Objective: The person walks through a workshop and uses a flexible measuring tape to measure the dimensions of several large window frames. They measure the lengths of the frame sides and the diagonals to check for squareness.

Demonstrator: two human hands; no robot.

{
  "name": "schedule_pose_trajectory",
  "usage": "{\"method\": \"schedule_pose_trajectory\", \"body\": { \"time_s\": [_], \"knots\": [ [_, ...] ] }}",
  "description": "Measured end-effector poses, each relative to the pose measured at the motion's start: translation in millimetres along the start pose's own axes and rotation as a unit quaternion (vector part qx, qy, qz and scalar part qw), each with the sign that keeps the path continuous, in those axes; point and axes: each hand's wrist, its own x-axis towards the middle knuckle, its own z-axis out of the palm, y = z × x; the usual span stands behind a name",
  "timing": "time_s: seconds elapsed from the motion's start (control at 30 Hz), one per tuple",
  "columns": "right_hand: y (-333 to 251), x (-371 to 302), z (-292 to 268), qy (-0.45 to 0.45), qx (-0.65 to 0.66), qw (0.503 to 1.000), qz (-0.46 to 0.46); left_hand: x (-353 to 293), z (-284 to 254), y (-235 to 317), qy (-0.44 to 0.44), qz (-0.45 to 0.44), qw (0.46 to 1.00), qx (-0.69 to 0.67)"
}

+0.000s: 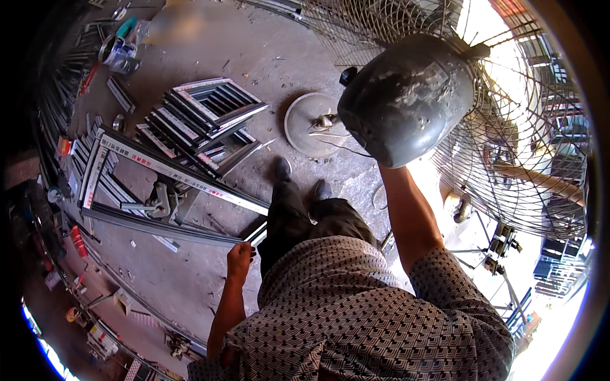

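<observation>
Close in front of me, on the right, is the large dark grey motor housing [406,95] of a pedestal fan, its paint scuffed. Wire rings of the fan's cage [508,171] spread out beyond it. Below lies the round base [297,130], with a cord running up towards the housing. My right forearm [410,209] rises to the underside of the housing, which hides my right hand and its fingers. At my left side hangs my left hand [240,259], fingers curled in, nothing seen in them. It is beside the near corner of a long metal frame, and I cannot tell whether they touch.
The long metal frame [171,170] lies to my left, with a stack of smaller metal frames [190,120] past it. Metal bars [70,95] line the far left. A clear plastic container [121,54] sits at the back left. My shoes stand on the concrete floor [254,57].
</observation>
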Motion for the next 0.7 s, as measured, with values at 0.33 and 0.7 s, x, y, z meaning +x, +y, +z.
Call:
{"method": "schedule_pose_trajectory", "body": {
  "time_s": [0.33,0.7],
  "knots": [
    [-9,-62,32,0.151,-0.298,0.942,0.030,52,-43,48,-0.057,0.037,0.995,0.073],
    [-2,-95,54,0.201,-0.362,0.907,0.080,71,-58,87,-0.025,0.013,0.999,0.031]
  ]
}}
